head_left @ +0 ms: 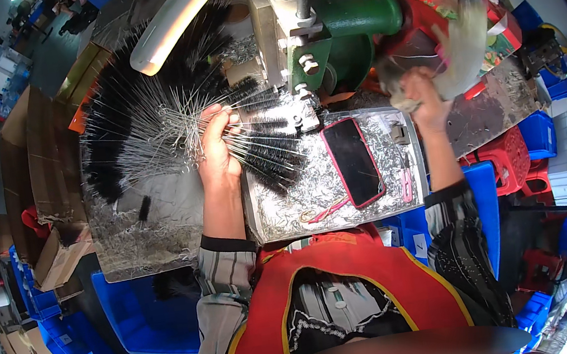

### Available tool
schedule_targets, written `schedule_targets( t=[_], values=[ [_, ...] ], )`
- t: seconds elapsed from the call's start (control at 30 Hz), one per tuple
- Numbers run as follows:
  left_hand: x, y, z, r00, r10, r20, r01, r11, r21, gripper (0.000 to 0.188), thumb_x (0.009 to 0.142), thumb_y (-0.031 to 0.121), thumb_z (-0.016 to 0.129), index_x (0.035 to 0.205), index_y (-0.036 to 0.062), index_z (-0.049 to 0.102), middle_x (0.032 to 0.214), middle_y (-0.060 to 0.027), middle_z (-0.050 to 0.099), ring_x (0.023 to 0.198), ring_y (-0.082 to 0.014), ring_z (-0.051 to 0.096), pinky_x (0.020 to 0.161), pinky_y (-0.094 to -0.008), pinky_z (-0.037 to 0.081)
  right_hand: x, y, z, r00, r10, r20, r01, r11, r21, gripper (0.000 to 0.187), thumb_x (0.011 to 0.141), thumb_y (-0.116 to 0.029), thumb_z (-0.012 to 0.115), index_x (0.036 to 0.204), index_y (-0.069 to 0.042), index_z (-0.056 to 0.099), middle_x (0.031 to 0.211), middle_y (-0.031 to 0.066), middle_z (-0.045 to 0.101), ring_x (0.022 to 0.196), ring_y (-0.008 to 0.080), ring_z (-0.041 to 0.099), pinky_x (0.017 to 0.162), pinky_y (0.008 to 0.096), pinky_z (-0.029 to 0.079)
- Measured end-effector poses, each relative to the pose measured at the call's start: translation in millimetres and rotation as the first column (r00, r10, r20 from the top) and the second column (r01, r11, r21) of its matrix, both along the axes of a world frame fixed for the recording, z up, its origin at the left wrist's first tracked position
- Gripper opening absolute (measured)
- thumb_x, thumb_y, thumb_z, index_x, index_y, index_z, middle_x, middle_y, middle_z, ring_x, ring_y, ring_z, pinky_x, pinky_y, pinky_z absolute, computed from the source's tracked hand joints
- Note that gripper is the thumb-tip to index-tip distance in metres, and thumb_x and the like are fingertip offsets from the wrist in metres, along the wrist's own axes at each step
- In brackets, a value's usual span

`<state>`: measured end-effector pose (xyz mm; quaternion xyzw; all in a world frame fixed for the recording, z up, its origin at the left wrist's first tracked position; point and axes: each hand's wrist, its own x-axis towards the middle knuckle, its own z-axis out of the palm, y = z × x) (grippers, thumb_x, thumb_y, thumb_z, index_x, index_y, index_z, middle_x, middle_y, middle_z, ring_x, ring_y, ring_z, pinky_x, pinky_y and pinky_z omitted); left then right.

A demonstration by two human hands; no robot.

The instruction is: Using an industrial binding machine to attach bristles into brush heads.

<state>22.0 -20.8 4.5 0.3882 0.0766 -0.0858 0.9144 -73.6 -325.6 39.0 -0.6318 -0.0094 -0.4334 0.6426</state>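
In my left hand (219,150) is a fanned bunch of thin twisted-wire brushes (267,152), pinched by the wire stems, with black bristle ends pointing right toward the machine. Several of these bristle ends lie close to the lower head of a green hand press (356,16). My right hand (426,100), slightly blurred, is closed at the lower rim of the press's large handwheel (471,27); the wheel is smeared by motion on that side. Left of my left hand, a big heap of black wire brushes (126,137) spreads over the bench, its looped wire ends toward the hand.
A shallow metal-lined tray (326,225) below the press holds a red-cased phone (354,162), a pink-handled tool (406,185) and a pink cord. A lit lamp (183,19) hangs over the heap. Cardboard boxes (42,160) stand left; blue bins (147,312) sit below the bench.
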Motion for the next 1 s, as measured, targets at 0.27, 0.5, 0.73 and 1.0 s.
schedule_targets(
  t=[0.27, 0.5, 0.73, 1.0],
  values=[
    [4, 13, -8, 0.999, -0.041, -0.031, 0.039, 0.997, -0.065, 0.017, 0.073, -0.003, 0.055, 0.088, 0.0015, 0.05, 0.077, -0.0118, 0.057, 0.065, -0.0171, 0.055, 0.056, -0.0267, 0.048, -2, 5, 2, 0.991, 0.128, 0.044, -0.13, 0.991, 0.033, 0.009, 0.073, 0.002, 0.054, 0.065, 0.001, 0.049, 0.056, 0.0066, 0.048, 0.052, 0.0135, 0.048, 0.059, 0.0289, 0.042],
    [11, 31, -3, 0.998, -0.043, -0.039, 0.032, 0.972, -0.234, 0.016, 0.076, -0.002, 0.051, 0.092, 0.0015, 0.051, 0.082, -0.0134, 0.058, 0.071, -0.0197, 0.058, 0.061, -0.0291, 0.05, -16, 25, 4, 0.981, -0.112, -0.161, 0.128, 0.987, 0.093, 0.022, 0.073, -0.006, 0.059, 0.091, 0.003, 0.049, 0.082, 0.0083, 0.055, 0.074, 0.0143, 0.052, 0.073, 0.0266, 0.039],
    [14, 20, -1, 0.989, 0.118, -0.09, -0.137, 0.959, -0.249, 0.02, 0.076, -0.005, 0.05, 0.095, 0.0015, 0.048, 0.086, -0.0129, 0.058, 0.078, -0.0201, 0.058, 0.067, -0.0306, 0.05, -57, 82, -40, 0.878, -0.345, -0.333, 0.272, 0.93, -0.248, 0.017, 0.071, 0.0, 0.056, 0.085, -0.002, 0.046, 0.085, 0.0057, 0.048, 0.08, 0.0131, 0.047, 0.075, 0.0257, 0.039],
    [5, 3, 0, 0.977, 0.172, -0.125, -0.192, 0.966, -0.171, 0.025, 0.077, -0.002, 0.051, 0.1, 0.0023, 0.047, 0.088, -0.0081, 0.056, 0.08, -0.0178, 0.055, 0.07, -0.0282, 0.047, 2, 187, 11, 0.983, 0.174, -0.05, -0.157, 0.68, -0.717, 0.032, 0.062, 0.0, 0.056, 0.093, 0.006, 0.05, 0.094, 0.0169, 0.054, 0.084, 0.0294, 0.052, 0.075, 0.0362, 0.042]
  ],
)
